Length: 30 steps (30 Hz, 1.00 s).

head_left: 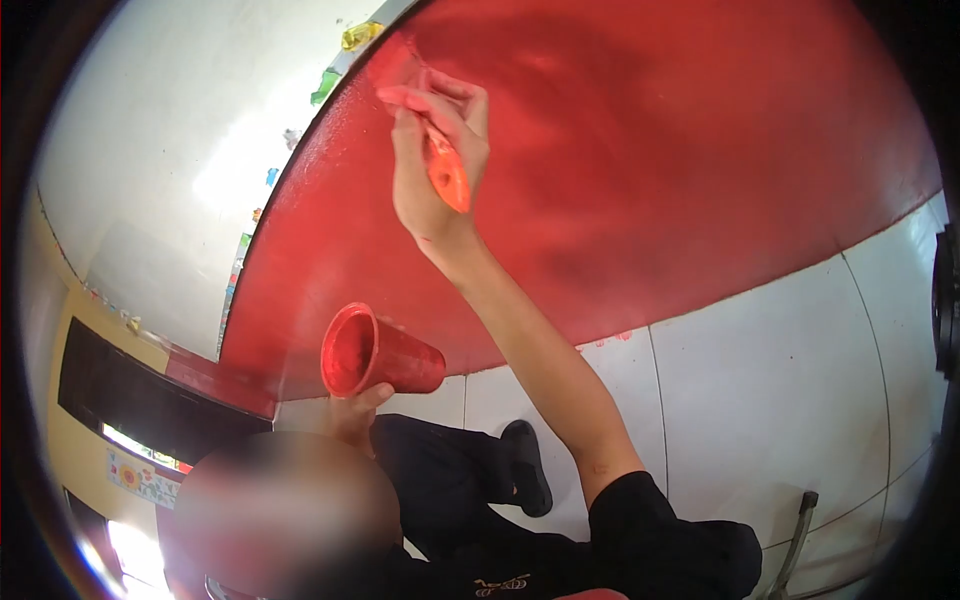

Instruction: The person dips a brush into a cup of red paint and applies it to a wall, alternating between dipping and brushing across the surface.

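My right hand (440, 130) grips a paintbrush (449, 180) with an orange handle, its bristle end against the red painted wall (650, 170) near the dark upper edge. The bristles are mostly hidden by my fingers and blend into the red. Lower down, my left hand (355, 412) holds a red plastic cup (410, 357), tipped so its mouth faces left. Red paint coats the inside of the cup. Only part of the left hand's fingers shows beneath and behind it.
White floor tiles (750, 380) run along the wall's base, with small red smears near it. A dark shoe (525, 467) rests on them. A thin metal leg (795, 545) stands at lower right. Coloured cut-outs (325, 87) line the white board's edge. A blurred rounded patch covers the lower left.
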Each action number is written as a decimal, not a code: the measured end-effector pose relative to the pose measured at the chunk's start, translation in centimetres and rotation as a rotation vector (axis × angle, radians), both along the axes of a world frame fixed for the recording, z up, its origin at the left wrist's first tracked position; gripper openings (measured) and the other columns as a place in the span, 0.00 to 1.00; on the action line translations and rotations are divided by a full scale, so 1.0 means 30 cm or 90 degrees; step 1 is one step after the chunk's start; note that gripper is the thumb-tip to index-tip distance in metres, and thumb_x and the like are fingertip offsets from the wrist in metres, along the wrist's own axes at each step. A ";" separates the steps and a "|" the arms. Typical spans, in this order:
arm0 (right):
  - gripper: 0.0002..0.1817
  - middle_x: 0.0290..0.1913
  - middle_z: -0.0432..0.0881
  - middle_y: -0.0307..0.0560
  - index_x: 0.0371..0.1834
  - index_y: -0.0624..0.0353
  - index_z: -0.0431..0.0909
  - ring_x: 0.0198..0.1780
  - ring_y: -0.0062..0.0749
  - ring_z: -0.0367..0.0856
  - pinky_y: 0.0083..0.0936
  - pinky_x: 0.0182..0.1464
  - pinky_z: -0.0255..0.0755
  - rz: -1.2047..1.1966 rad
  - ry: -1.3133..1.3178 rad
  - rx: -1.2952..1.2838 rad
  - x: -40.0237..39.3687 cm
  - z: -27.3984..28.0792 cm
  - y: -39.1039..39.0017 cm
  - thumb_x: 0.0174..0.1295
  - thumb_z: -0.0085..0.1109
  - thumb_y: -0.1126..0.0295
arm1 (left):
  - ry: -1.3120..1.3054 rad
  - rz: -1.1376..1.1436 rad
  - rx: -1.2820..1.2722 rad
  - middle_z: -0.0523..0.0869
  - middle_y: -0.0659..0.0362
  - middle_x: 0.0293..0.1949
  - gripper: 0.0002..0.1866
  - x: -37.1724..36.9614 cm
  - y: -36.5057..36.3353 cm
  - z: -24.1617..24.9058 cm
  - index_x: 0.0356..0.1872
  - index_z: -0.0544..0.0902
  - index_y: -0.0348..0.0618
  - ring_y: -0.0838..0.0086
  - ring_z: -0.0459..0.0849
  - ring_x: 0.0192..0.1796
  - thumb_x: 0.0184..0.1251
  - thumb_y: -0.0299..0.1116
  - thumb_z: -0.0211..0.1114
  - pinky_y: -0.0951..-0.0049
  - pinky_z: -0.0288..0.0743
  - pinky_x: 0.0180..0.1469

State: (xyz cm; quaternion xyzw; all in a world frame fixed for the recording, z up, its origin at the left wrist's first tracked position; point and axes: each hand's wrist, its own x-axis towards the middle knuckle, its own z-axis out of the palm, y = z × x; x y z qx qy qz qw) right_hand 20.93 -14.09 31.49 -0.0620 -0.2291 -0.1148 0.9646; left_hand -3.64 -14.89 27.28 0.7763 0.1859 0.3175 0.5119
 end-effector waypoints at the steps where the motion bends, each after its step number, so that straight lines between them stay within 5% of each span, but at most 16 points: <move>1: 0.09 0.45 0.73 0.51 0.41 0.64 0.82 0.47 0.33 0.74 0.26 0.45 0.73 0.033 0.021 -0.004 0.000 -0.031 -0.010 0.63 0.53 0.81 | 0.018 -0.008 0.028 0.73 0.51 0.60 0.47 -0.003 0.001 -0.014 0.66 0.66 0.38 0.60 0.74 0.62 0.40 0.34 0.80 0.56 0.73 0.62; 4: 0.08 0.52 0.71 0.52 0.40 0.66 0.82 0.53 0.37 0.77 0.27 0.56 0.78 -0.098 0.024 -0.104 0.067 -0.236 0.013 0.63 0.54 0.82 | 0.053 0.028 -0.061 0.73 0.52 0.60 0.48 -0.021 0.034 -0.043 0.66 0.65 0.38 0.60 0.73 0.63 0.40 0.35 0.80 0.56 0.73 0.62; 10: 0.09 0.57 0.73 0.53 0.44 0.64 0.82 0.58 0.36 0.75 0.29 0.54 0.77 -0.086 0.165 -0.356 0.005 -0.855 -0.125 0.67 0.51 0.78 | -0.067 -0.057 0.010 0.73 0.50 0.63 0.43 0.035 0.071 -0.111 0.68 0.64 0.39 0.57 0.74 0.63 0.50 0.35 0.75 0.53 0.73 0.62; 14: 0.08 0.54 0.76 0.54 0.43 0.65 0.82 0.55 0.40 0.79 0.28 0.51 0.76 -0.114 0.378 -0.410 -0.050 -1.460 -0.075 0.67 0.53 0.78 | -0.041 -0.102 -0.064 0.73 0.54 0.64 0.40 0.017 0.214 -0.181 0.69 0.64 0.42 0.57 0.74 0.63 0.54 0.33 0.71 0.53 0.69 0.64; 18: 0.08 0.45 0.83 0.53 0.43 0.66 0.82 0.48 0.36 0.83 0.25 0.50 0.76 -0.131 0.484 -0.539 -0.016 -1.634 -0.117 0.64 0.56 0.75 | -0.044 -0.155 -0.008 0.71 0.53 0.65 0.42 0.132 0.140 -0.177 0.70 0.63 0.42 0.56 0.73 0.64 0.53 0.39 0.72 0.51 0.67 0.66; 19: 0.09 0.40 0.86 0.51 0.41 0.66 0.83 0.43 0.32 0.84 0.23 0.48 0.77 -0.057 0.538 -0.459 0.023 -1.559 -0.131 0.63 0.56 0.74 | -0.050 -0.160 -0.002 0.71 0.53 0.65 0.43 0.146 0.130 -0.178 0.70 0.63 0.42 0.55 0.74 0.63 0.53 0.40 0.72 0.51 0.68 0.66; 23: 0.10 0.35 0.87 0.46 0.41 0.66 0.83 0.37 0.27 0.84 0.24 0.41 0.76 -0.191 0.415 -0.595 0.145 -1.111 -0.185 0.62 0.55 0.73 | -0.092 -0.140 0.012 0.71 0.51 0.64 0.44 0.181 0.102 -0.183 0.70 0.61 0.39 0.53 0.75 0.62 0.53 0.45 0.72 0.50 0.69 0.65; 27: 0.10 0.24 0.80 0.40 0.40 0.64 0.82 0.29 0.18 0.80 0.18 0.29 0.74 -0.025 0.252 -0.259 0.160 -0.623 -0.241 0.64 0.51 0.74 | -0.114 -0.106 0.037 0.71 0.49 0.63 0.46 0.202 0.081 -0.188 0.70 0.60 0.37 0.51 0.76 0.60 0.53 0.49 0.71 0.49 0.70 0.64; 28: 0.10 0.44 0.84 0.46 0.44 0.67 0.81 0.46 0.29 0.84 0.27 0.41 0.86 0.080 0.163 -0.225 0.164 -0.548 -0.264 0.66 0.51 0.75 | -0.116 -0.099 0.046 0.71 0.48 0.62 0.47 0.206 0.075 -0.189 0.70 0.60 0.36 0.50 0.76 0.59 0.53 0.50 0.71 0.49 0.70 0.63; 30: 0.07 0.29 0.82 0.45 0.36 0.64 0.82 0.28 0.22 0.81 0.20 0.29 0.76 0.058 0.106 -0.046 0.164 -0.411 -0.230 0.61 0.54 0.76 | -0.117 -0.093 0.074 0.71 0.47 0.62 0.48 0.217 0.060 -0.189 0.69 0.60 0.35 0.49 0.76 0.58 0.53 0.52 0.71 0.49 0.71 0.63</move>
